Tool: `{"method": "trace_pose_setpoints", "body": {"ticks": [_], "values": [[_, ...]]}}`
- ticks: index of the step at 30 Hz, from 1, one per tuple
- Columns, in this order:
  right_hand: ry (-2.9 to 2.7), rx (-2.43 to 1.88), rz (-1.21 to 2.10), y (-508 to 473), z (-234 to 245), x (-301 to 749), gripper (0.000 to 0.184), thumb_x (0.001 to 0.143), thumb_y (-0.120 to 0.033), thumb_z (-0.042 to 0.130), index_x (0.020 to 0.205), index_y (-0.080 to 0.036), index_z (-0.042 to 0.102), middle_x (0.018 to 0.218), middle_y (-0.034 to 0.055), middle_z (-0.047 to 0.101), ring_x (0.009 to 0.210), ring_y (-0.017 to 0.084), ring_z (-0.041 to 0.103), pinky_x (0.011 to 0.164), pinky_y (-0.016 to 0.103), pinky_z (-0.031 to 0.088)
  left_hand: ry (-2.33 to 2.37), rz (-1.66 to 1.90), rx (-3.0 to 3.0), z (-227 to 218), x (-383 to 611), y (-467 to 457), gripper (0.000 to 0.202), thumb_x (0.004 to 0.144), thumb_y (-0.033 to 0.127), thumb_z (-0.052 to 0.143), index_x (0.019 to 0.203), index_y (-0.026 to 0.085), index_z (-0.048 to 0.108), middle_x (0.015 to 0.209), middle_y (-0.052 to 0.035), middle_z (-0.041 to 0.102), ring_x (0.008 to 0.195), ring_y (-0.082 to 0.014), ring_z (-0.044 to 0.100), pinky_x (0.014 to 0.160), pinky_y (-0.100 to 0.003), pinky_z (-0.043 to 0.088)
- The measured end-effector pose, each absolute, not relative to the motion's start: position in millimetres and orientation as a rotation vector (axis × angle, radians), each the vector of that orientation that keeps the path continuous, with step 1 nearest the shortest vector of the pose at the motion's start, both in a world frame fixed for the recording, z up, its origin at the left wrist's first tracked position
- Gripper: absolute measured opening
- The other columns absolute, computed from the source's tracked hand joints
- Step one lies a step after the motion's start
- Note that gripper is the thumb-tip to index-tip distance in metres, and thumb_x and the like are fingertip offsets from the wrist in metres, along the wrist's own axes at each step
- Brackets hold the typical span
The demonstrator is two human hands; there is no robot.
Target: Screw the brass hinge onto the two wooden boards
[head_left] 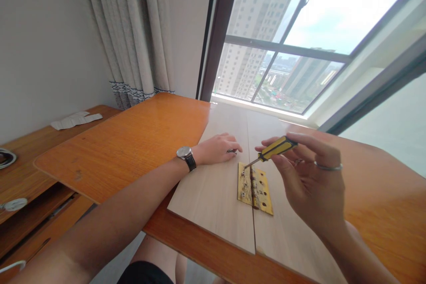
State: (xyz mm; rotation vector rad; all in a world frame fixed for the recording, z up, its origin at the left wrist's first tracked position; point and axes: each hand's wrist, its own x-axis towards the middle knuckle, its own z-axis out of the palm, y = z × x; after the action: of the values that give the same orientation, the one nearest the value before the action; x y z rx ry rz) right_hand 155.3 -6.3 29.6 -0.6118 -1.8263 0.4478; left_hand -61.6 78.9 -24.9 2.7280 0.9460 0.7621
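Okay, going by size, I've got the window (281, 47) filling the upper right of my head view, with tall buildings beyond the glass. Below it spreads the orange table (143, 142), and the grey curtain (133, 31) hangs behind its far left side. On the tabletop, two pale boards lie side by side, the left board (213, 199) and the right board (289, 235), a thin seam between them.

Now my hands: the right hand (309, 182) is up over the right board, thumb and fingers pinching the screwdriver by its handle. My left hand (216, 148) lies on the left board, fingers loosely curled; I can't tell whether it grips anything.

And there's the hinge (254, 191), brassy and scuffed, opened flat across the seam, one leaf on each board. The right leaf shows dark, bare holes. The yellow-and-black screwdriver (278, 147) slants down, its tip at the far end of the left leaf; whether it's seated, I can't make out.

Smaller yet: a watch (184, 153) on the left wrist, a ring (328, 167) on a right finger, and dark bits (232, 151) by the left fingertips, too small to identify.
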Motion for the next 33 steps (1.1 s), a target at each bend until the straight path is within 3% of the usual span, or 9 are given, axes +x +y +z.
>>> {"method": "trace_pose_setpoints", "body": {"ticks": [9, 14, 18, 21, 25, 29, 33], "values": [[-1.904, -0.499, 0.599, 0, 45, 148, 0.046, 0.089, -0.002, 0.061, 0.120, -0.033, 0.048, 0.099, -0.0002, 0.072, 0.092, 0.020, 0.076, 0.071, 0.033, 0.058, 0.954, 0.767, 2.745, -25, -62, 80, 0.020, 0.098, 0.017, 0.056, 0.113, 0.018, 0.070, 0.111, -0.0089, 0.068, 0.108, -0.0222, 0.059, 0.099, -0.034, 0.047], [-1.878, -0.436, 0.681, 4, 45, 142, 0.039, 0.094, -0.005, 0.056, 0.118, -0.033, 0.046, 0.095, 0.0005, 0.069, 0.083, 0.020, 0.073, 0.068, 0.037, 0.056, 0.957, 0.765, 2.759, -27, -61, 81, 0.019, 0.098, 0.018, 0.057, 0.110, 0.018, 0.071, 0.112, -0.0093, 0.068, 0.106, -0.0223, 0.060, 0.098, -0.035, 0.047], [-1.755, -0.393, 0.899, 5, 41, 133, 0.026, 0.095, -0.013, 0.058, 0.108, -0.032, 0.048, 0.086, -0.0028, 0.062, 0.071, 0.015, 0.061, 0.064, 0.033, 0.050, 0.959, 0.772, 2.737, -27, -61, 81, 0.021, 0.096, 0.015, 0.059, 0.113, 0.019, 0.070, 0.111, -0.0075, 0.068, 0.107, -0.0212, 0.060, 0.099, -0.034, 0.047], [-1.587, -0.449, 1.055, 4, 37, 122, 0.017, 0.090, -0.031, 0.068, 0.096, -0.028, 0.052, 0.075, -0.0044, 0.051, 0.065, 0.014, 0.046, 0.056, 0.026, 0.038, 0.969, 0.776, 2.740, -27, -61, 80, 0.020, 0.096, 0.015, 0.058, 0.112, 0.019, 0.070, 0.110, -0.0073, 0.068, 0.106, -0.0212, 0.060, 0.099, -0.034, 0.047], [-1.563, -0.500, 1.104, 2, 36, 110, 0.044, 0.084, -0.062, 0.067, 0.074, -0.024, 0.049, 0.062, -0.0051, 0.038, 0.055, 0.012, 0.032, 0.050, 0.026, 0.026, 0.973, 0.771, 2.760, -26, -60, 80, 0.018, 0.096, 0.016, 0.058, 0.110, 0.018, 0.069, 0.110, -0.0080, 0.067, 0.105, -0.0216, 0.060, 0.097, -0.033, 0.047], [-1.638, -0.475, 1.257, 9, 47, 111, 0.058, 0.082, -0.070, 0.063, 0.059, -0.023, 0.040, 0.053, -0.0072, 0.025, 0.046, 0.010, 0.022, 0.043, 0.027, 0.018, 0.986, 0.766, 2.755, -27, -60, 79, 0.017, 0.097, 0.017, 0.058, 0.110, 0.019, 0.069, 0.111, -0.0079, 0.067, 0.107, -0.0217, 0.059, 0.098, -0.034, 0.047], [-1.790, -0.446, 1.515, 21, 61, 123, 0.064, 0.080, -0.081, 0.053, 0.055, -0.024, 0.037, 0.049, -0.0068, 0.024, 0.043, 0.011, 0.021, 0.043, 0.029, 0.017, 0.973, 0.768, 2.746, -27, -61, 79, 0.019, 0.097, 0.016, 0.057, 0.112, 0.019, 0.068, 0.112, -0.0079, 0.067, 0.107, -0.0216, 0.060, 0.099, -0.034, 0.047]]}}
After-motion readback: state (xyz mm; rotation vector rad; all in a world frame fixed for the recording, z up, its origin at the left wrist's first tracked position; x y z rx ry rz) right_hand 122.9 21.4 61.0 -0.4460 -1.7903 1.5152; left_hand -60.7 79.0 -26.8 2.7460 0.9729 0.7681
